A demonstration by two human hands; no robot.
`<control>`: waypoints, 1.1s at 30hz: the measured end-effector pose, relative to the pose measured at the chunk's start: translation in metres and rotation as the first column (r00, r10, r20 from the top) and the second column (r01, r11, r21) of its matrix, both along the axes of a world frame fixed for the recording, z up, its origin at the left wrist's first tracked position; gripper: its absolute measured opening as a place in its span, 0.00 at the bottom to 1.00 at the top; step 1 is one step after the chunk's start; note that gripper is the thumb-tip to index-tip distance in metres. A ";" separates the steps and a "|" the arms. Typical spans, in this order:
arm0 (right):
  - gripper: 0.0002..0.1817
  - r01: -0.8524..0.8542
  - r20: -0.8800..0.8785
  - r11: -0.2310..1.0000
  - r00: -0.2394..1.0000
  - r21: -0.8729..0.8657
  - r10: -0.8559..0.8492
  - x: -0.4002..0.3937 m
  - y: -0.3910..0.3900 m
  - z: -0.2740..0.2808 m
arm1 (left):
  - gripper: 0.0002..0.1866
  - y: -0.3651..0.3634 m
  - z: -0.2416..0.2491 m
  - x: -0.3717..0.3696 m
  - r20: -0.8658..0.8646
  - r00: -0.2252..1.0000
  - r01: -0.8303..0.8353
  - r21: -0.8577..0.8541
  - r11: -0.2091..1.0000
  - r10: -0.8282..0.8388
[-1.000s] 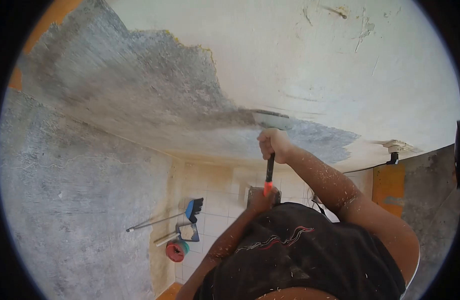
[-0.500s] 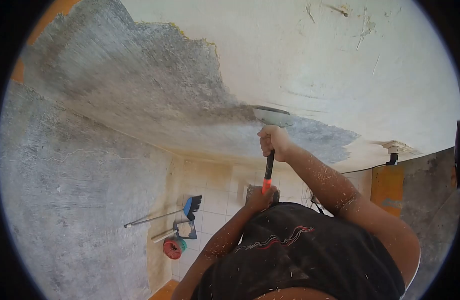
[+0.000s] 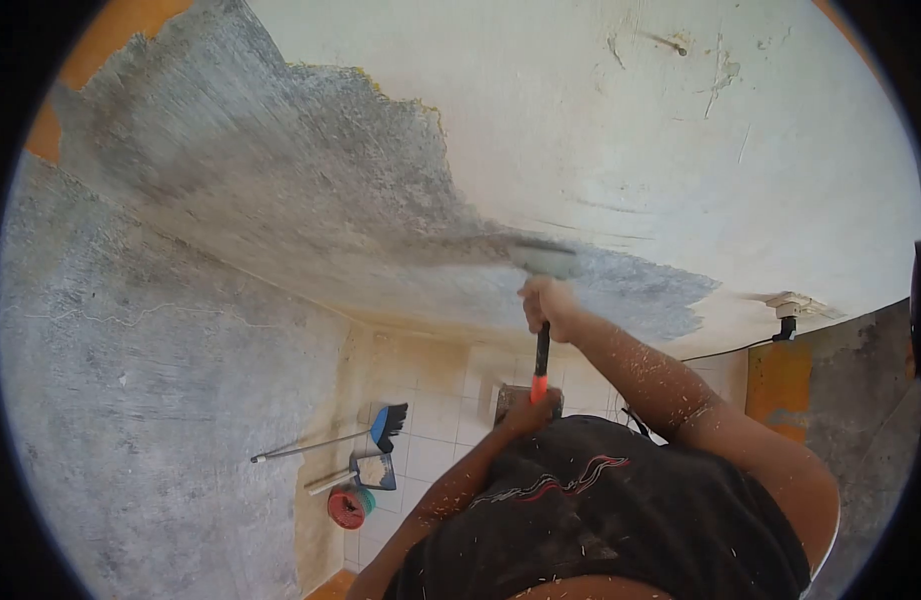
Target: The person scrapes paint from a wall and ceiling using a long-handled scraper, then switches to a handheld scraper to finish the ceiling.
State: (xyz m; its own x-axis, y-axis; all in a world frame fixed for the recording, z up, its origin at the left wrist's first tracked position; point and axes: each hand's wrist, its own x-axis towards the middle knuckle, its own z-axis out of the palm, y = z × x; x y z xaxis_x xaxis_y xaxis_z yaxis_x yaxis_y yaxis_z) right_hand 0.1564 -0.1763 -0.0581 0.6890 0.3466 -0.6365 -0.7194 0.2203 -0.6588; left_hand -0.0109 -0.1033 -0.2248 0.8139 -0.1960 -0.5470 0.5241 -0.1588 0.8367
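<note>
Both of my hands are wrapped around the handle of a scraper (image 3: 543, 350), black with an orange-red section. My right hand (image 3: 553, 305) is closed around the upper handle, just below the wide head. My left hand (image 3: 533, 410) grips the lower end by the orange-red part, close to my dark shirt. The scraper's broad head (image 3: 547, 258) is at the wall, along the border between white paint (image 3: 621, 140) and bare grey plaster (image 3: 331, 150). Motion blurs its edge, so firm contact is hard to judge. Pale flakes speckle my forearms.
On the tiled floor (image 3: 431, 425) to the left lie a broom (image 3: 389, 425), a dustpan (image 3: 375, 470) and a red basket-like container (image 3: 349, 508). A dark-topped object (image 3: 509, 397) stands behind my left hand. At right, a plug (image 3: 786, 325) with a cable sits in a wall socket (image 3: 793, 302).
The scraper head and my right hand have shifted a little downward in view, and the head is now blurred. The whole scene has also slid slightly down. Both hands keep their hold.
</note>
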 end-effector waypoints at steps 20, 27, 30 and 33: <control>0.13 -0.076 -0.090 0.989 0.992 0.126 0.088 0.016 0.009 0.020 | 0.21 0.017 0.054 0.017 -0.128 0.990 -0.061 -0.044 0.997 0.055; 0.11 -0.029 -0.055 1.000 0.998 -0.002 0.029 0.001 0.008 0.008 | 0.21 -0.002 0.036 0.002 -0.071 0.994 -0.098 -0.215 0.972 0.084; 0.10 -0.039 -0.058 0.998 0.997 0.043 0.042 0.012 0.005 0.013 | 0.19 0.005 0.045 0.014 -0.189 0.979 -0.105 -0.178 0.978 0.071; 0.12 -0.036 -0.057 0.998 0.998 0.060 0.039 0.011 0.006 0.017 | 0.21 0.007 0.042 0.016 -0.186 0.981 -0.098 -0.187 0.977 0.063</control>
